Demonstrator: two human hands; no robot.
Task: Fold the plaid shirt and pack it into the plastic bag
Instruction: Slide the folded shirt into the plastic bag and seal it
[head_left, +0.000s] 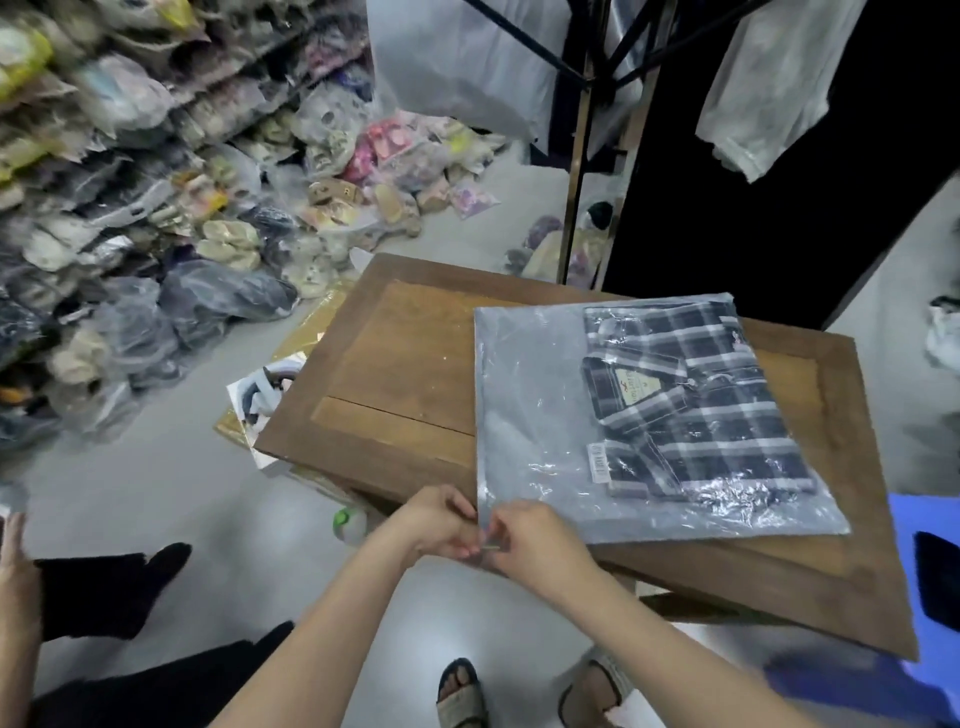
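The folded plaid shirt (696, 405), dark blue with white stripes, lies inside the clear plastic bag (535, 415) on the wooden table (395, 353). The shirt fills the bag's right part; the left part is flat and holds nothing. My left hand (436, 525) and my right hand (535, 540) meet at the bag's near left corner, at the table's front edge. Both pinch the bag's edge there between fingers and thumb.
Heaps of bagged goods (130, 208) cover shelves and floor at the left. A clothes rack (592, 156) with hanging garments stands behind the table. Another person's legs (114, 592) are at the lower left. A blue stool (924, 571) sits at the right. My sandalled feet (462, 696) are below.
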